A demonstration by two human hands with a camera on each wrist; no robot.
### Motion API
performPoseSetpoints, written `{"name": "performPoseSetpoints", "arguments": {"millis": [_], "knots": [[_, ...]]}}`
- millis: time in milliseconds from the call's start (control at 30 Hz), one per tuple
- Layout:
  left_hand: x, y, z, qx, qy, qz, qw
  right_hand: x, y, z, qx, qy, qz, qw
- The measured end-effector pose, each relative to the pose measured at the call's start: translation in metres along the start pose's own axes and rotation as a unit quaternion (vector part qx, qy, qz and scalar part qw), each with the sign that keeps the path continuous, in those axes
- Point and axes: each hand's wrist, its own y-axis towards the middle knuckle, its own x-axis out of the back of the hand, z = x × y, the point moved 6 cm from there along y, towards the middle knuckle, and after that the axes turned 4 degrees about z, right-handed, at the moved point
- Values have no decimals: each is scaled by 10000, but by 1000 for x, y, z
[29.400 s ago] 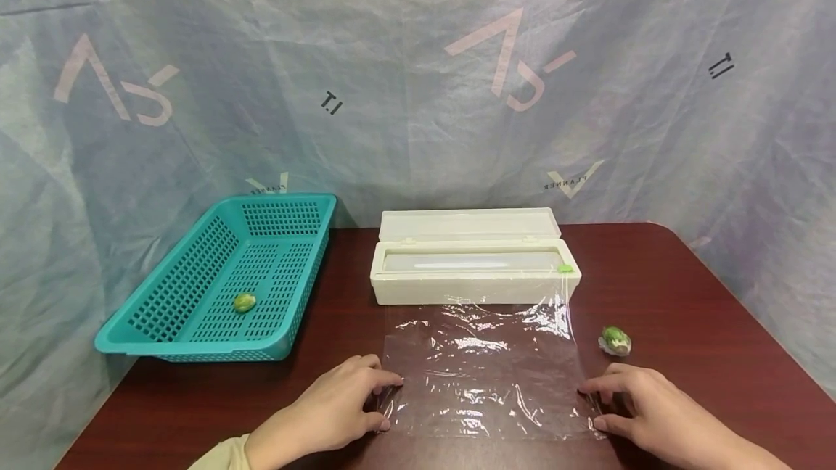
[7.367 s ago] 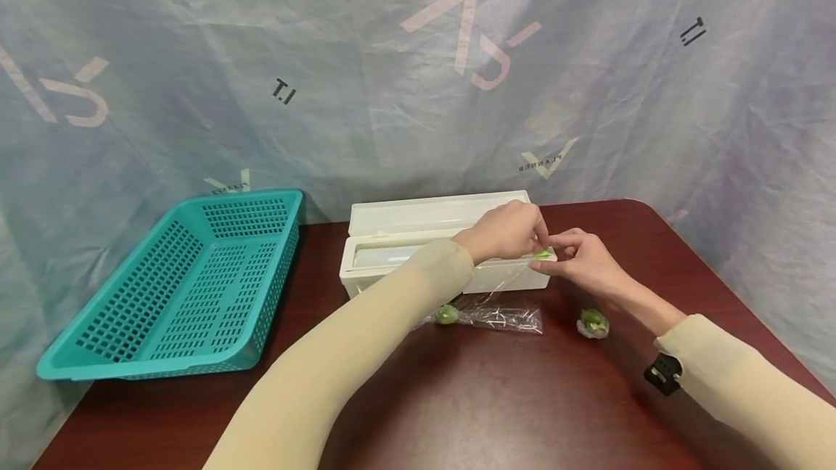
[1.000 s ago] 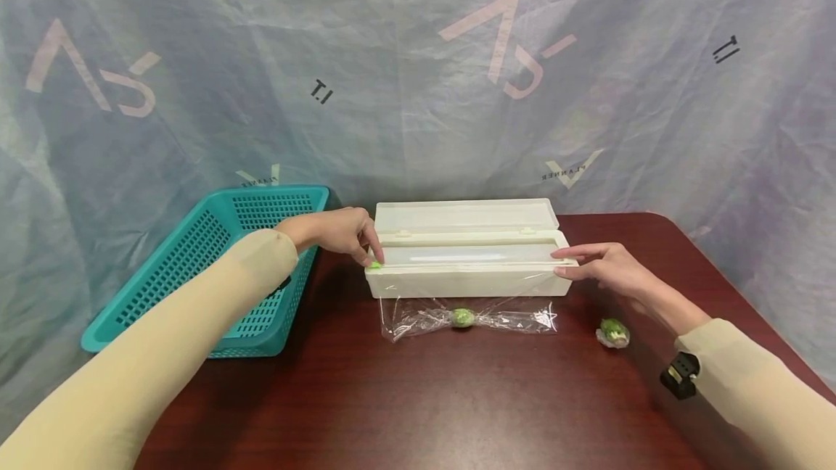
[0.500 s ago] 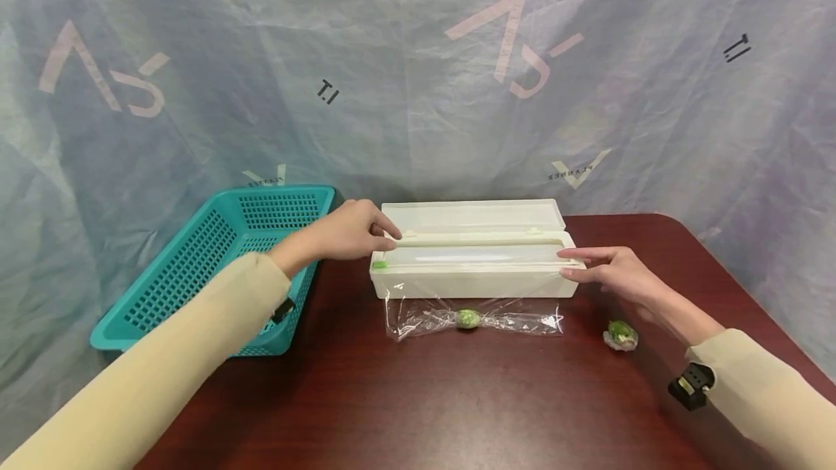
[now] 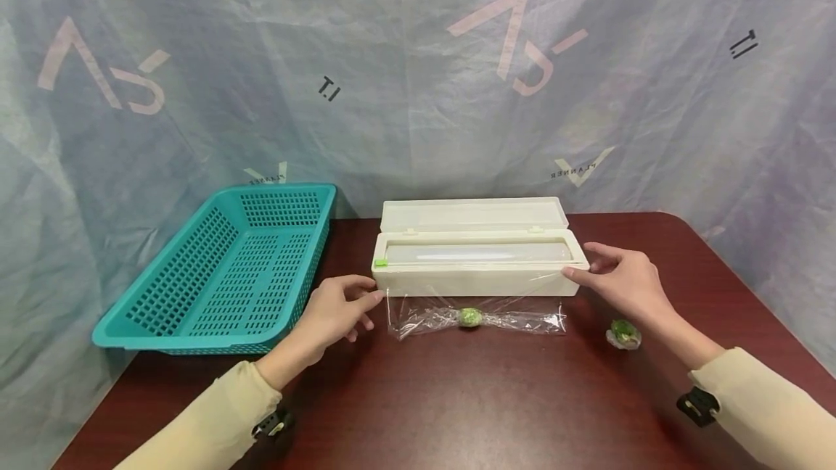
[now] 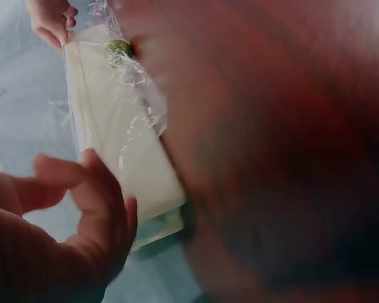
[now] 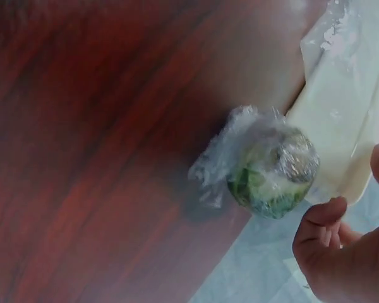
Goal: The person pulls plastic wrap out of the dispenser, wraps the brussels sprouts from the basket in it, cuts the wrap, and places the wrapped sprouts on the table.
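Note:
In the head view, a white cling film dispenser [image 5: 480,281] stands with its lid raised and its green cutter slider [image 5: 381,262] at the left end. Clear cling film [image 5: 424,318] hangs from its front onto the table, bunched around a small green vegetable, like a Brussels sprout [image 5: 469,318]. My right hand [image 5: 630,285] grips the dispenser's right end, thumb on the front top edge and fingers behind. My left hand [image 5: 333,314] is by the front left corner, fingers loosely bent and holding nothing; the left wrist view shows these fingers [image 6: 95,202] apart from each other.
A teal perforated basket [image 5: 303,296] stands on the left of the dark red table [image 5: 457,405]. Right of the dispenser, near my right forearm, lies another film-wrapped green vegetable [image 5: 623,334], large in the right wrist view. A grey curtain [image 5: 405,129] hangs behind.
The slider went from the right end to the left under my left hand, which then let go and came down toward me. The basket's vegetable is gone from it; film is now bunched around one.

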Motion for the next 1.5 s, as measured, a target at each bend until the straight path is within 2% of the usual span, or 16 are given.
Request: {"name": "performPoseSetpoints", "arguments": {"millis": [67,167,267,367,467,600,733,967,1167,1267,1367,1500], "knots": [[-2,3,9,290,-506,-26,9983,0,-3,-3,-118,-25,-47,9999],[-7,10,17,560,-912,74,9942,0,-8,-7,-350,-10,-7,9994],[-10,16,19,635,-1096,87,9919,-3,-12,-10,-559,-80,46,9984],[-13,20,18,614,-1338,-61,9891,-5,-16,-12,-798,-38,184,9966],[-17,22,18,554,-1627,-226,9849,-6,-18,-14,-1051,274,414,9932],[-22,26,17,447,-1908,-412,9797,-12,-21,-15,-1280,1327,800,9796],[-25,27,18,403,-1983,-528,9779,-18,-22,-10,-1216,2070,1077,9648],[-28,30,17,379,-1901,-643,9789,-20,-17,-2,-978,2133,1165,9651],[-28,28,18,454,-1678,-625,9828,-16,-18,0,-1035,1740,1139,9726],[-26,27,19,497,-1491,-579,9859,-11,-19,2,-924,1254,1043,9823],[-24,26,20,484,-1256,-443,9899,-7,-18,5,-645,556,941,9919],[-24,25,22,497,-824,-230,9951,-6,-17,7,-324,-221,1007,9941]]}}
